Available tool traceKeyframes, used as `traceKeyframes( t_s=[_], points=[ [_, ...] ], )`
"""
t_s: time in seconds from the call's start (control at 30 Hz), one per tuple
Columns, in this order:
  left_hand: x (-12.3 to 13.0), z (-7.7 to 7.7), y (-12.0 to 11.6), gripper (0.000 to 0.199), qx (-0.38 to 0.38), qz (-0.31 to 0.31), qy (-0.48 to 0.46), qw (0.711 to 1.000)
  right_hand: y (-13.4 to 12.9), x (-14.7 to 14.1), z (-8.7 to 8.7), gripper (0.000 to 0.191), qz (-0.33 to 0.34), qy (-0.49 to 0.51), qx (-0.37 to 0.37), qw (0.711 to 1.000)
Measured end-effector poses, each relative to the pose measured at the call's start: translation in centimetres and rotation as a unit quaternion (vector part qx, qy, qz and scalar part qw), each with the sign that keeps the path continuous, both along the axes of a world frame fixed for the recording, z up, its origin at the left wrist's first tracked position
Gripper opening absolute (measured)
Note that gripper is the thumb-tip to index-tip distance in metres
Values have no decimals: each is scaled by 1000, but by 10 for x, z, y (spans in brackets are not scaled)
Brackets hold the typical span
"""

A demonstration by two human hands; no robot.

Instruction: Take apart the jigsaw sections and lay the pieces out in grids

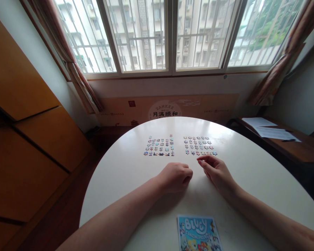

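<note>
My left hand [176,177] rests on the white table as a loose fist, with nothing showing in it. To its right, my right hand [216,171] is closed in a pinch just below the right group of puzzle pieces [195,142]. A small dark spot shows between thumb and fingertips, too small to name. Those pieces lie apart from one another in rough rows. Beyond my left hand is a second group of loose puzzle pieces [156,149], also laid out in rows, with darker pieces along the near row.
A blue printed picture card [199,233] marked "BLUEY" lies at the near side of the round white table [115,188]. Sheets of paper [274,133] and dark pens rest on a brown side table at right. Orange cabinets [28,150] stand left; barred windows are ahead.
</note>
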State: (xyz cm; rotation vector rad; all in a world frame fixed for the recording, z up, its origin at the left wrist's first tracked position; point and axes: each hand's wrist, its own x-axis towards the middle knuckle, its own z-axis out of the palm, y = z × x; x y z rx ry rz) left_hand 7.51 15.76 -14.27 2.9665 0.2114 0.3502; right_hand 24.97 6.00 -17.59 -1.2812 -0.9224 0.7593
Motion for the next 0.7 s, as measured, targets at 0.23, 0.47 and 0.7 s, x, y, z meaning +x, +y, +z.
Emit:
traceKeyframes(
  t_s=[0.23,0.47,0.7],
  points=[
    [0,-2,1,13,1,-2,-6,1000,0,-2,2,33,1,6,-1,1000],
    [0,-3,1,12,2,-2,-7,1000,0,-2,3,36,0,-2,1,1000],
    [2,-4,1,13,1,-2,-4,1000,0,-2,4,41,-10,-13,4,1000]
  ],
)
